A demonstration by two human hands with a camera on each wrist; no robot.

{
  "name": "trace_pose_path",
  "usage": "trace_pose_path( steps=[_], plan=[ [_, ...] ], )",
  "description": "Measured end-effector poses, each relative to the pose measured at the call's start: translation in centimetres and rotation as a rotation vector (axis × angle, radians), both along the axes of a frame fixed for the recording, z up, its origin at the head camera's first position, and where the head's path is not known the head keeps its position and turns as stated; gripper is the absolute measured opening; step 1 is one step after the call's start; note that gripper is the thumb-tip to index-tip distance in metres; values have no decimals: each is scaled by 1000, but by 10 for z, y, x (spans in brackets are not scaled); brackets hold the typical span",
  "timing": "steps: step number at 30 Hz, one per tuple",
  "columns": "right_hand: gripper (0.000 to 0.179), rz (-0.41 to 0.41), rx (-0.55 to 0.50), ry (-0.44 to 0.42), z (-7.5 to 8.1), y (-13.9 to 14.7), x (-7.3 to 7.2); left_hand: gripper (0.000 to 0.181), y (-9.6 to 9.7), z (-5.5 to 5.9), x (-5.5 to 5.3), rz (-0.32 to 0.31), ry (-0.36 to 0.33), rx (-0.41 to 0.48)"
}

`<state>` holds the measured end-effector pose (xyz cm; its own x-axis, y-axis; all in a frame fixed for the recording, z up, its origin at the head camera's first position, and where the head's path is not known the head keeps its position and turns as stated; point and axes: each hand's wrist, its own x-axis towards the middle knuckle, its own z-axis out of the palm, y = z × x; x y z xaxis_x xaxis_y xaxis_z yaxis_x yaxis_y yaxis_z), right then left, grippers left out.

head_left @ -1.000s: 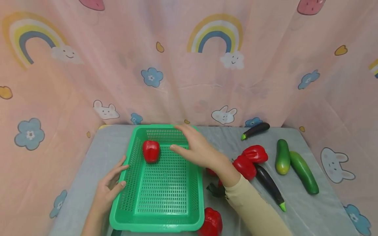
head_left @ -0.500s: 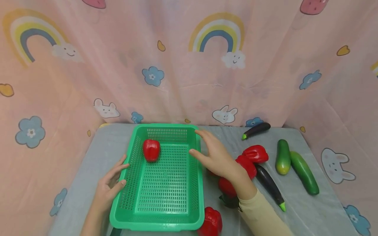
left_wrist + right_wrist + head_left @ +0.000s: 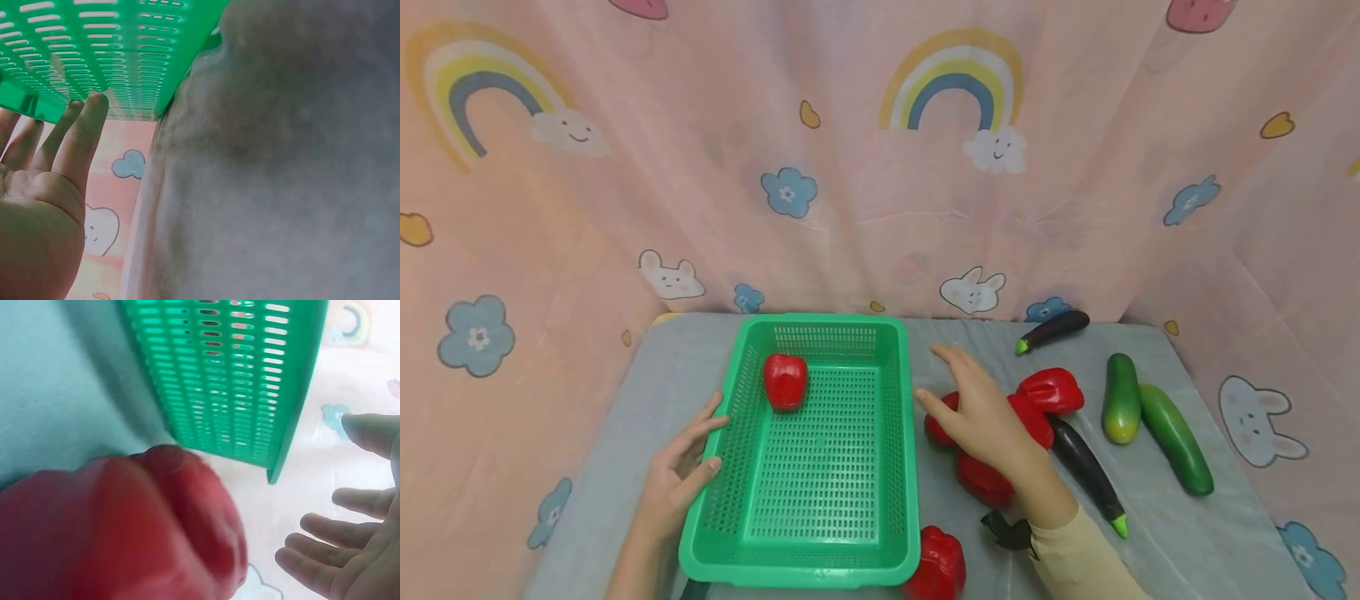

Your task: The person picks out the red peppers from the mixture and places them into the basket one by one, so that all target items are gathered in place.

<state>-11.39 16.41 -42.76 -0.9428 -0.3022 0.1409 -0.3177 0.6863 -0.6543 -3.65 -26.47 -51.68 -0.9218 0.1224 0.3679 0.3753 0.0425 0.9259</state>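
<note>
1. Pink printed curtain [image 3: 880, 183]: backs the whole scene.
2. Grey tablecloth [image 3: 1187, 550]: under everything laid out.
3. Green plastic basket [image 3: 805, 575]: perforated walls; one red bell pepper [image 3: 786, 383] inside, toward the far left corner. Est. risk: an uneven push from the left could skid or tip the basket and roll that pepper.
4. Right hand [image 3: 985, 417]: fingers spread, nothing held; hangs above loose peppers just right of the basket. Left hand [image 3: 683, 467]: fingers extended, thumb apart, fingertips at the basket's left wall; pressure cannot be judged.
5. Long eggplant [image 3: 1088, 475]: one end at the pepper cluster; whether touching, unclear. Shorter eggplant [image 3: 1054, 331] near the table's far edge.
6. Two cucumbers [image 3: 1176, 439], side by side, far right.
7. Loose red bell peppers: a far pair [image 3: 1051, 391] in contact; two [image 3: 985, 482] partly hidden by the right hand; one [image 3: 936, 562] by the basket's near right corner. Est. risk: smooth, rounded sides plus crowding; a grasp at one could nudge a neighbour away or slip off.
</note>
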Motion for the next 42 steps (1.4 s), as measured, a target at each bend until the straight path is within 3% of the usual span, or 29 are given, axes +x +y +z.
trace_pose_path(
  steps=[15, 24, 42],
  plan=[
    [81, -69, 111, 41, -25, 23, 14, 52, 0, 1, 0, 7, 0, -11],
    [82, -81, 141, 20, -35, 30, 24, 51, 0, 2, 0, 6, -5, -13],
    [89, -13, 207, 53, -47, 25, 20, 52, 1, 1, 0, 1, 11, -4]
  ],
)
